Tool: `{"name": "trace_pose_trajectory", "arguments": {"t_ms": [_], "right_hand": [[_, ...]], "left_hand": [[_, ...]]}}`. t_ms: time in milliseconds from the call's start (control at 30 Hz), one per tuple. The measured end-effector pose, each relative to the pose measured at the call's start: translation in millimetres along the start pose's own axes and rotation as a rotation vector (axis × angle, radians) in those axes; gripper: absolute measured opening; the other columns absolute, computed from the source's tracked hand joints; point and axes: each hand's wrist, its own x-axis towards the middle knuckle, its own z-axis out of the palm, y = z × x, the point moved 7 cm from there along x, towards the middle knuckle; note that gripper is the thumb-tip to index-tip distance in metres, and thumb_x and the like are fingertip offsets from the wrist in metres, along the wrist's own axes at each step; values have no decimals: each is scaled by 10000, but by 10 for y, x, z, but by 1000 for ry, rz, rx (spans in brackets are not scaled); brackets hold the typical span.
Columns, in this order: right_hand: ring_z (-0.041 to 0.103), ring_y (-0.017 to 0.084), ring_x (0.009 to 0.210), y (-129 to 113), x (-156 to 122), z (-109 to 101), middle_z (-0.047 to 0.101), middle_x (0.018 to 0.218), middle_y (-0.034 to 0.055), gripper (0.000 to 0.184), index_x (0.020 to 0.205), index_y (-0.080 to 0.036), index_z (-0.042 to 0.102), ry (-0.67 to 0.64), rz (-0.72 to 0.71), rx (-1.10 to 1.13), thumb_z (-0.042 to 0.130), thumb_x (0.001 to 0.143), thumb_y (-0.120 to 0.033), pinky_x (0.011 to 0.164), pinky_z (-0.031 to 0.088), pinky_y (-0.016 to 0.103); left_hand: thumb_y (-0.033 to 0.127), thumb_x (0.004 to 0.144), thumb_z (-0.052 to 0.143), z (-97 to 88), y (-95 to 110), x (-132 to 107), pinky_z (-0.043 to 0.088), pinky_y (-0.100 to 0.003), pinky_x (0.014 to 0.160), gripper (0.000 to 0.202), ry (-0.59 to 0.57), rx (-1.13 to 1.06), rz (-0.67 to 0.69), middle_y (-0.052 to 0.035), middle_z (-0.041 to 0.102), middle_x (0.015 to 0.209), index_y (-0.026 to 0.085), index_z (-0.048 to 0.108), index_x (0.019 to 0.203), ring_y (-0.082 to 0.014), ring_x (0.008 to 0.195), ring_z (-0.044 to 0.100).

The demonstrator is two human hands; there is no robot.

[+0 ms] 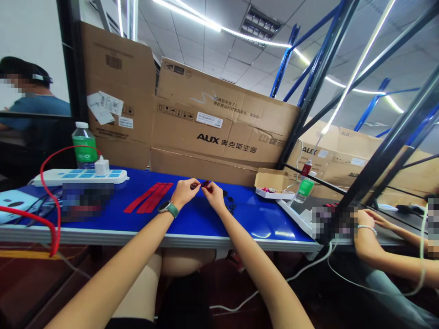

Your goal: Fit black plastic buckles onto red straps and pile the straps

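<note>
Red strips lie on the blue table, left of both hands. Left hand and right hand grip a small red piece between their fingertips.

We are holding both bare forearms angled inward, with our left hand and right hand almost meeting. We are pinching with our fingertips, keeping our wrists slightly bent and our left wrist wearing a watch.
</note>
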Motion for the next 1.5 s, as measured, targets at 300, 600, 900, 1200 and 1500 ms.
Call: {"name": "trace_pose_trajectory", "arguments": {"t_ms": [300,600,900,1200,1500], "right_hand": [[627,192,756,-24,16,-50,723,878,31,229,997,-209,682,6,-40,15,510,873,-297,761,488,300],[555,169,635,-9,63,-52,662,727,-6,315,994,-219,736,-11,-14,115,454,858,-261,632,433,263],[514,163,607,54,67,-71,616,692,-11,313,1014,-220,734,-17,-63,119,449,900,-275,600,392,258],[644,198,881,-140,-67,45,723,975,49,288,1163,-203,675,-299,-239,-92,607,895,-282,846,465,290],[611,231,1092,217,67,-381,707,1103,107,361,1077,-195,719,-57,158,-428,375,1035,-297,981,431,342]], "left_hand": [[255,890,572,-82,-66,15,548,-285,704,89,92,8,-42,-37,745,803,207,646,894,-189,714,719],[204,962,417,-96,-336,15,472,-263,587,87,197,-51,-204,-10,674,729,225,497,990,-180,603,688],[154,936,441,-123,-243,4,446,-295,650,113,154,138,-130,-50,663,773,225,523,968,-215,685,663],[63,823,487,-389,-127,-79,439,-396,846,316,305,465,-256,-150,625,1092,179,554,1109,-301,1014,614],[65,828,472,157,214,-103,436,-332,910,316,-364,284,195,-44,680,1013,236,690,979,-214,980,619]]}}
